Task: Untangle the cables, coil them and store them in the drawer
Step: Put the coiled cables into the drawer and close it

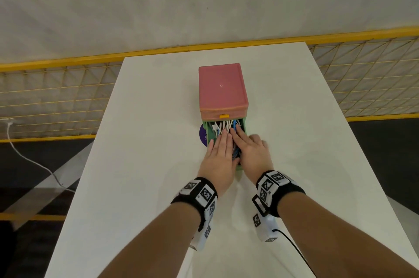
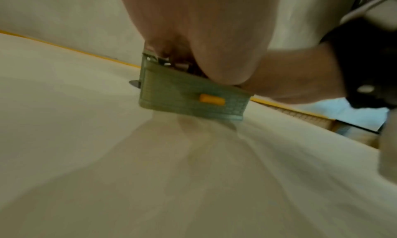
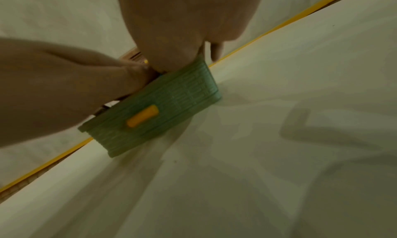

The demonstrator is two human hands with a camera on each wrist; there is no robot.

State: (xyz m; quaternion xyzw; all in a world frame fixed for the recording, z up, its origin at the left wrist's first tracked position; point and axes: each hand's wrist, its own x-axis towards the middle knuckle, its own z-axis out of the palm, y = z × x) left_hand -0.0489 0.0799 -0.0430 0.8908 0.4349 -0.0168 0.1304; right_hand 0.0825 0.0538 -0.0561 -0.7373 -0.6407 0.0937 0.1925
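From the head view, a pink drawer unit (image 1: pixel 222 89) stands in the middle of the white tabletop (image 1: pixel 140 141), well back from the near edge, with its green drawer (image 1: pixel 245 129) pulled out toward the person. White and blue cables (image 1: pixel 223 127) lie bundled inside the drawer. The left hand (image 1: pixel 221 155) and right hand (image 1: pixel 250 150) lie side by side, flat and palm down on the cables, fingers straight and gripping nothing. A purple disc (image 1: pixel 203 136) peeks out at the drawer's left side. Bare tabletop spreads on both sides of the unit and in front of it; a yellow mesh fence (image 1: pixel 56 96) runs beyond the far edge.

The left wrist view, low and blurred, shows what the head view hides: the drawer's ribbed green front (image 2: pixel 182 95) with its orange handle (image 2: pixel 212 99), the palm pressing down over the open top, and the other wrist with its black band (image 2: pixel 365 63) close at the right.

The right wrist view shows the same front face (image 3: pixel 171 106) and the orange handle (image 3: pixel 142 116) from the other side, both hands meeting over the drawer's rim, and open tabletop running out to the right toward its yellow-lined far edge.
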